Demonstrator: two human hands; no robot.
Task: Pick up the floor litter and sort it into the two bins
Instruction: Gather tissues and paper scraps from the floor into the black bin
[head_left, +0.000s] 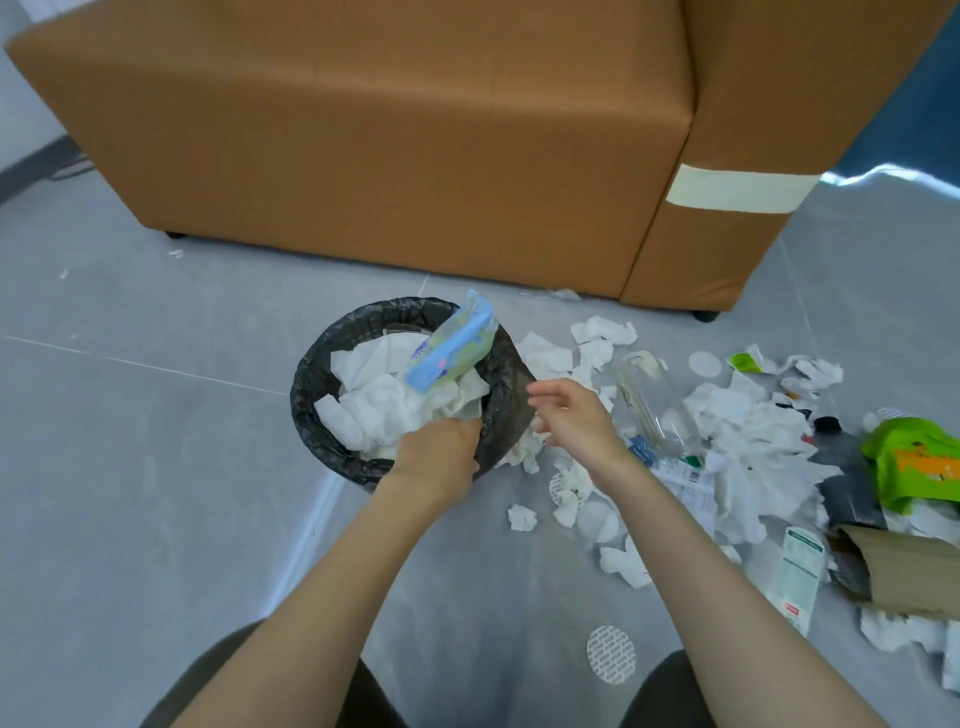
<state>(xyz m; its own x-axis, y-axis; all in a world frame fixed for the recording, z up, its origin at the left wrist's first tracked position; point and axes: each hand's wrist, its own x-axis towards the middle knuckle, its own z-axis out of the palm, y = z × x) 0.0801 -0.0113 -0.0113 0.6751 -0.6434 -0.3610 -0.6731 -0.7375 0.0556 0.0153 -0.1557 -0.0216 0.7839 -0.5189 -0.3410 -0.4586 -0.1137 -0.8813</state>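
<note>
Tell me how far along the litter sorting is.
Partway. The black-lined bin holds tissues and a blue packet. The left hand reaches into it; the right hand is open. Still on the floor: crumpled tissues, a clear bottle, a green bag and cardboard.

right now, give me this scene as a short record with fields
bin: black liner, holds white tissues and a blue packet
left hand: at the bin's near rim, fingers down among the tissues, grip unclear
right hand: open, empty, beside the bin
floor litter: loose tissues, clear bottle, green bag, cardboard, right of the bin
second bin: not in view
</note>
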